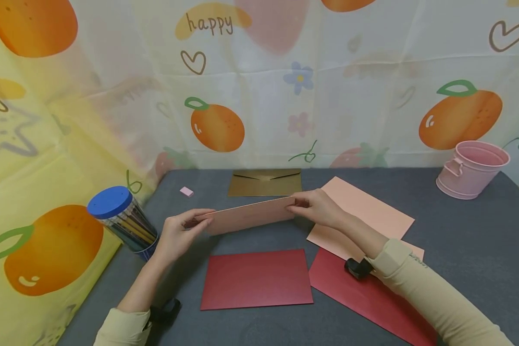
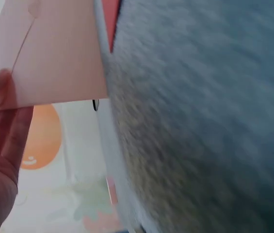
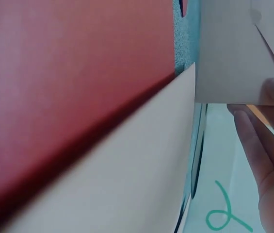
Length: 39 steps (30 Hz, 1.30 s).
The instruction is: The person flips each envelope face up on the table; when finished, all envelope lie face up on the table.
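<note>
A pale pink envelope (image 1: 251, 216) is held up off the table, tilted nearly on edge, between both hands. My left hand (image 1: 179, 235) pinches its left end, thumb on the near face and fingers behind. At the right end my right hand (image 1: 317, 207) pinches it too. Its flap line shows on the near face of the envelope (image 2: 54, 58) in the left wrist view. Below it, a red envelope (image 1: 257, 279) lies flat on the table. Under my right forearm are pale pink envelopes (image 1: 363, 204), overlapping a second red envelope (image 1: 380, 307).
A gold envelope (image 1: 265, 185) lies at the back of the dark grey table (image 1: 471, 254). A pink bucket (image 1: 471, 170) stands at the back right. On the left are a blue-lidded container of pencils (image 1: 129, 218) and a small pink block (image 1: 186, 191). A fruit-patterned cloth (image 1: 259, 86) hangs behind.
</note>
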Available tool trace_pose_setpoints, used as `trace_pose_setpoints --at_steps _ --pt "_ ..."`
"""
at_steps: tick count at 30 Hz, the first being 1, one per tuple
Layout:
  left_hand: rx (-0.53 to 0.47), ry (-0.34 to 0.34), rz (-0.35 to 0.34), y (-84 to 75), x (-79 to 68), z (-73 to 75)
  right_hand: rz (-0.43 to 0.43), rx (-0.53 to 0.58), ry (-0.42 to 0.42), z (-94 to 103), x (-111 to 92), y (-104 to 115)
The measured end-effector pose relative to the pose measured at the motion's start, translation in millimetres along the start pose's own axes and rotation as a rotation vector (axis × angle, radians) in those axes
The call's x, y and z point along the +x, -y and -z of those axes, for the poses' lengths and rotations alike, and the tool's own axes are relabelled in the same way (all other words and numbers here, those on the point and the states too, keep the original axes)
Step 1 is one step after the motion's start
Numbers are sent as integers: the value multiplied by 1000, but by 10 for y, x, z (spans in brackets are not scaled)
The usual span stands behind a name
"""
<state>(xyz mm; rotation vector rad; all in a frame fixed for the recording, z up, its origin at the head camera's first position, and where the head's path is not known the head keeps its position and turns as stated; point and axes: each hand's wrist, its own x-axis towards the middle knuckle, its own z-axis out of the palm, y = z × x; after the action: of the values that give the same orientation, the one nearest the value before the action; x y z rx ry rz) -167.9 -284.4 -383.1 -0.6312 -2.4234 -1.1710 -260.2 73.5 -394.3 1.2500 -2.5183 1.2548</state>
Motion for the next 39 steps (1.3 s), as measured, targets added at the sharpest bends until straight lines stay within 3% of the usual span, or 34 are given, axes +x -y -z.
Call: trace_pose_setpoints --at_steps 6,10,14,23,29,39 --pt "-46 -49 217 -9 135 -49 -53 41 -50 -15 -22 -32" --pt "-58 -55 349 31 212 -86 -108 151 -53 -26 -40 -45" --pt "-77 -74 467 79 287 -137 -224 286 -35 -30 -54 -43" --pt "-177 -132 686 174 413 -238 -482 377 10 -18 -58 -55" --pt "-213 -133 727 237 451 -280 -570 427 18 -28 -63 -56" --pt "-135 -48 707 291 449 -335 -637 321 36 -24 -41 -49"
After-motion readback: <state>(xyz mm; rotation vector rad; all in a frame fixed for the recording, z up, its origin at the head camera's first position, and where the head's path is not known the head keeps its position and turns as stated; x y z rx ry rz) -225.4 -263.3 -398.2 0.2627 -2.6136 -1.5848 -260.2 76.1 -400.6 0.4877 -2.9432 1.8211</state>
